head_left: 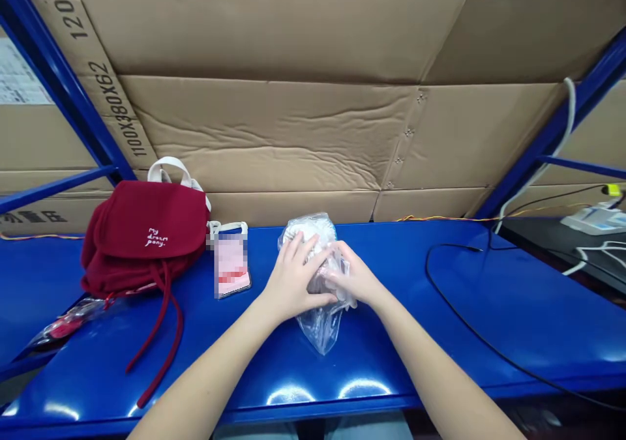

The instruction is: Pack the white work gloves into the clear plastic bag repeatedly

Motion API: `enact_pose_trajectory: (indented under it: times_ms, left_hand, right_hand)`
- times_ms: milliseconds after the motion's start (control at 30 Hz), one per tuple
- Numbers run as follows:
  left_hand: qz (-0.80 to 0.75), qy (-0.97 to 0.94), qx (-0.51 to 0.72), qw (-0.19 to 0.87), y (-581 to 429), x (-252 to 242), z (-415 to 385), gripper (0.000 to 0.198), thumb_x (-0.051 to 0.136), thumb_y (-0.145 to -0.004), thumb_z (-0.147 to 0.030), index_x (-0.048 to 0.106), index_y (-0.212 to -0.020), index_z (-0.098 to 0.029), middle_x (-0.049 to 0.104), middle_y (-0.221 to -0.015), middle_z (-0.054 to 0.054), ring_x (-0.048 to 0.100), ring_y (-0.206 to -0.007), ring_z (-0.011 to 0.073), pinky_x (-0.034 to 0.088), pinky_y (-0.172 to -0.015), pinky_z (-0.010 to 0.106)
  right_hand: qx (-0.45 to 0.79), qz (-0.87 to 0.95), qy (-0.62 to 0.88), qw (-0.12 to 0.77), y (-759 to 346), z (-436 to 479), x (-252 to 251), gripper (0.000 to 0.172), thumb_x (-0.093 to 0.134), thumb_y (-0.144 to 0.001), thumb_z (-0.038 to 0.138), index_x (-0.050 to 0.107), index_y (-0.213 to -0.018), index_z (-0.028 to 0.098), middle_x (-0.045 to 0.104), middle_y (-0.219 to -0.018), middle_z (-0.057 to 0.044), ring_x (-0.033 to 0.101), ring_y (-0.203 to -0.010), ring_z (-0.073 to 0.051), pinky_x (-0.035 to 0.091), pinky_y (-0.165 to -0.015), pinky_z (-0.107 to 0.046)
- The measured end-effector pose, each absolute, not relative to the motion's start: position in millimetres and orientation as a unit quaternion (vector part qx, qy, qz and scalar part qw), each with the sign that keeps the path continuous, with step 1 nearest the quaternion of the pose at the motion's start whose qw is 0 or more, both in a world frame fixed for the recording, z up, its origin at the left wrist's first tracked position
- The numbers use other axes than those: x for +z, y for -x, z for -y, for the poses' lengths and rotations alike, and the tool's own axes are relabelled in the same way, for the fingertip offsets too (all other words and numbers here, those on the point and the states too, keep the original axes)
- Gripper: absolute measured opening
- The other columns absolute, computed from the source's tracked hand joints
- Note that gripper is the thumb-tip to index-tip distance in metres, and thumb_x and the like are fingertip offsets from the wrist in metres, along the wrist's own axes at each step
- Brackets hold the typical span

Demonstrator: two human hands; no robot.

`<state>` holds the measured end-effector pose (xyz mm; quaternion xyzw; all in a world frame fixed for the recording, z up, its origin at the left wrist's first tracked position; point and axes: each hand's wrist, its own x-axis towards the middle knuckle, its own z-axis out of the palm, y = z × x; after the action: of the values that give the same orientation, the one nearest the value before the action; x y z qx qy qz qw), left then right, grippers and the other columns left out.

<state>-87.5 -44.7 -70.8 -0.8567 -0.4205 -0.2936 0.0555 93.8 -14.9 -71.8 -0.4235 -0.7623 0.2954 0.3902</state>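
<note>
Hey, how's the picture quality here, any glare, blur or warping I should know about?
Head view: white glare spots shine along the front of the blue metal shelf; wide-angle distortion makes the blue rack upright lean; the pink rectangular item is pixelated; the left hand, right hand and clear plastic bag look fairly sharp.

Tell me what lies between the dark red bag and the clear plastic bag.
In the head view, a flat rectangular item with a blurred pink face lies on the blue shelf between the dark red bag and the clear plastic bag.
</note>
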Motion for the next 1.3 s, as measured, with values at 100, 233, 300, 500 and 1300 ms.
enact_pose_trajectory:
  times_ms: [100,233,300,500,1300]
  left_hand:
    - [0.431,0.851,-0.282,0.103,73.9,-79.9,42.2,0.072,0.071,-0.067,-0.052,0.048,-0.128,-0.022,0.043,-0.140,0.013,0.028,-0.134,0.0382,0.027,-0.106,0.057]
    - [0.431,0.837,-0.302,0.152,62.8,-93.5,37.6,0.058,0.070,-0.071,-0.040,0.051,-0.123,-0.022,0.048,-0.135,0.013,0.035,-0.129,0.0369,0.031,-0.103,0.056]
    - [0.425,0.824,-0.335,0.167,62.3,-99.4,35.2,0.050,0.068,-0.073,-0.034,0.053,-0.118,-0.019,0.050,-0.131,0.015,0.037,-0.128,0.0361,0.033,-0.102,0.055]
    - [0.322,0.833,-0.427,0.143,78.4,-96.4,36.9,0.016,0.058,-0.079,-0.032,0.061,-0.088,-0.019,0.064,-0.104,0.010,0.052,-0.114,0.0276,0.041,-0.097,0.047]
    - [0.438,0.691,-0.344,-0.460,102.6,-77.6,38.8,0.079,0.068,-0.069,-0.030,0.033,-0.139,-0.020,0.047,-0.138,0.010,0.046,-0.124,0.0288,0.037,-0.104,0.040]
  right_hand:
    - [0.452,0.709,0.418,0.344,-116.1,14.7,-58.2,0.029,0.061,-0.075,0.041,0.051,-0.093,0.020,0.058,-0.075,0.002,0.055,-0.062,-0.012,0.042,-0.052,-0.023]
    - [0.595,0.664,0.363,0.272,-134.2,24.1,-47.6,0.032,0.063,-0.077,0.044,0.044,-0.085,0.020,0.047,-0.051,0.010,0.035,-0.032,-0.003,0.024,-0.033,-0.015]
    - [0.648,0.664,0.306,0.213,-136.8,30.7,-44.8,0.035,0.061,-0.079,0.046,0.045,-0.093,0.019,0.056,-0.055,0.006,0.044,-0.033,-0.005,0.030,-0.033,-0.016]
    - [0.644,0.676,0.323,0.154,-141.8,29.3,-40.1,0.040,0.060,-0.077,0.045,0.060,-0.103,0.015,0.066,-0.086,-0.006,0.064,-0.068,-0.015,0.052,-0.058,-0.026]
    - [0.377,0.654,0.547,0.362,-96.8,7.8,-83.9,0.056,0.057,-0.078,0.053,0.053,-0.124,0.022,0.055,-0.131,-0.010,0.050,-0.120,-0.026,0.038,-0.101,-0.040]
